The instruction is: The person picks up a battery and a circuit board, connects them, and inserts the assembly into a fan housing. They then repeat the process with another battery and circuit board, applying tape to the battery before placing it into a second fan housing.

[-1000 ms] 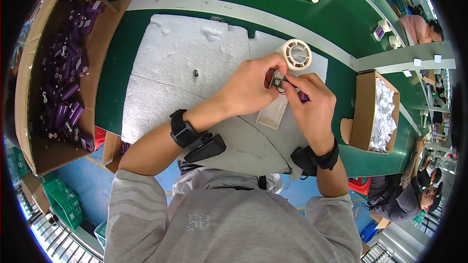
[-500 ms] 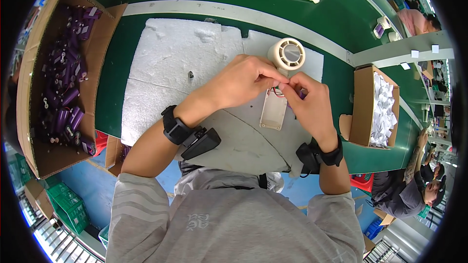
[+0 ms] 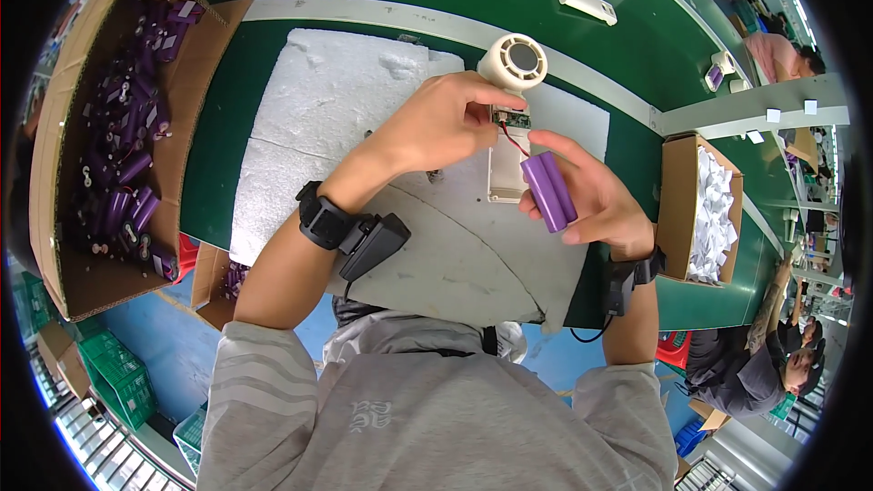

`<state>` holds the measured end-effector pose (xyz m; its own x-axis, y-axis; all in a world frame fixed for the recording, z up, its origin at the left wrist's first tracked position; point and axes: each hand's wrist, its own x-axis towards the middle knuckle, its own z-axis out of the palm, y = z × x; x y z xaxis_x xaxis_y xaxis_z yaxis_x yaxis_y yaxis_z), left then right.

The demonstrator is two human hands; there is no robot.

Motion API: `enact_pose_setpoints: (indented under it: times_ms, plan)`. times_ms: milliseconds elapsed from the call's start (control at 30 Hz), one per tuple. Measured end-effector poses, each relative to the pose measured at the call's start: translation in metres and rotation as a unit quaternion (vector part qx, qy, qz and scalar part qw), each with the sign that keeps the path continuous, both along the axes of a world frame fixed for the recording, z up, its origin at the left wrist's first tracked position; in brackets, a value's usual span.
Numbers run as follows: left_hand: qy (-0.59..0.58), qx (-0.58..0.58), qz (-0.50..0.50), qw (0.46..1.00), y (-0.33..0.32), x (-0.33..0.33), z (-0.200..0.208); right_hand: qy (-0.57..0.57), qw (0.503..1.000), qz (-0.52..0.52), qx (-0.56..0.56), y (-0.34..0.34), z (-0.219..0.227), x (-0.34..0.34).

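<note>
A cream handheld fan (image 3: 514,64) lies with its round head away from me and its handle shell (image 3: 504,180) open. My left hand (image 3: 435,124) is closed on the fan at its neck, thumb and fingers beside a small green circuit board (image 3: 514,118). In my right hand (image 3: 607,207) is a purple two-cell battery pack (image 3: 549,193), tilted, just right of the handle. A red wire (image 3: 515,140) runs between board and pack. The tips of some left fingers are hidden behind the hand.
Under the work lies a cracked white foam sheet (image 3: 318,91). A carton (image 3: 195,118) of purple battery packs stands left, a carton (image 3: 674,205) of white pieces right. Beyond a pale rail (image 3: 364,11), a cream shell (image 3: 587,4) lies on the green surface. People sit farther right.
My hands have come apart from their pinch at the wires. The right hand has moved down and right, exposing the battery pack; the fan has shifted up and left.
</note>
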<state>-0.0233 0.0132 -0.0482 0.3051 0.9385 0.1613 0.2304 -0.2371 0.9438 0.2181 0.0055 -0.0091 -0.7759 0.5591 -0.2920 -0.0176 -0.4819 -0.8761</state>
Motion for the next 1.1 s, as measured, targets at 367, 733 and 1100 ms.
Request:
enact_pose_setpoints:
  times_ms: [367, 733, 1100]
  plan:
    - [0.049, -0.036, 0.021, 0.998, -0.002, 0.003, 0.005, -0.07, 0.996, -0.007, -0.046, 0.0, 0.014, -0.009]
    - [0.097, 0.09, 0.01, 0.991, -0.004, 0.005, 0.006, -0.025, 0.984, -0.078, 0.156, -0.004, -0.001, -0.008]
    - [0.09, 0.119, 0.019, 0.989, -0.006, 0.008, 0.008, -0.176, 0.858, -0.026, 0.482, -0.021, -0.005, -0.021]
